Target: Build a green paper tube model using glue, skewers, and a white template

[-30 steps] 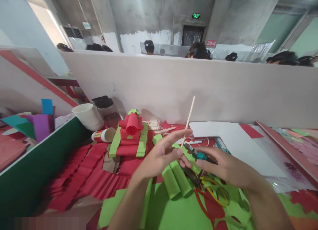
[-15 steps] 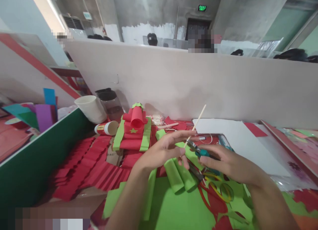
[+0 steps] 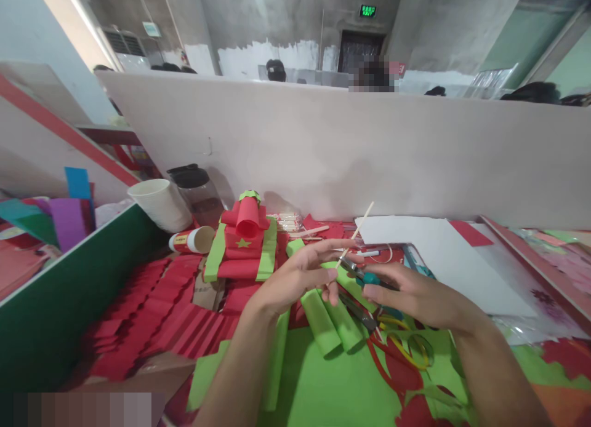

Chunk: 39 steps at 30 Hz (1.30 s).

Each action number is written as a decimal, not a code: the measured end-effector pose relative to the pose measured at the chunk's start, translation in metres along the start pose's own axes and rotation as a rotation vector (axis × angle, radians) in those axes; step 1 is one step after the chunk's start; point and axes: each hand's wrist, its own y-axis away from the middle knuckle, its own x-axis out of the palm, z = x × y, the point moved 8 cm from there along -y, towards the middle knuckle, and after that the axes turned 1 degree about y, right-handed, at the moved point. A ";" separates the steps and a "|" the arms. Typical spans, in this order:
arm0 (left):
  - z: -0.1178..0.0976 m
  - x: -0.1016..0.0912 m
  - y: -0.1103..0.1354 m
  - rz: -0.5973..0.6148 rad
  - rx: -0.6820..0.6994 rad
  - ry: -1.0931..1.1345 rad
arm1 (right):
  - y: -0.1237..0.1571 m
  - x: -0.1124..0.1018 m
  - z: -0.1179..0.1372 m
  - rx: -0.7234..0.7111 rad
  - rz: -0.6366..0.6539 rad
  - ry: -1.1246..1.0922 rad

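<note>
A thin pale wooden stick (image 3: 362, 223) slants up between the fingers of my left hand (image 3: 295, 276), its lower part pinched near the thumb. My right hand (image 3: 415, 295) is wrapped around pliers (image 3: 370, 279) with teal handles. Their metal jaws meet the stick just above my left thumb; whether they bite into it I cannot tell. Below the hands lie rolled green paper tubes (image 3: 321, 325) and scissors with yellow handles (image 3: 406, 350). To the left stands a red and green paper tank model (image 3: 244, 268) with a star on its front.
Pleated red paper strips (image 3: 133, 316) lie at left beside a green divider (image 3: 69, 304). Behind them stand a white cup (image 3: 161, 205) and a dark-lidded jar (image 3: 196, 193). Green sheets (image 3: 337, 384) cover the front; white board (image 3: 443, 255) lies right. A pale partition (image 3: 323, 144) rises behind.
The view has shifted slightly, so most things sit a little further left. Both hands keep their hold on the stick and the pliers; the stick's upper end appears slightly lower.
</note>
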 end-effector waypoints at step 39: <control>0.005 -0.001 -0.003 0.013 -0.025 0.083 | -0.001 0.012 0.018 -0.040 0.147 0.253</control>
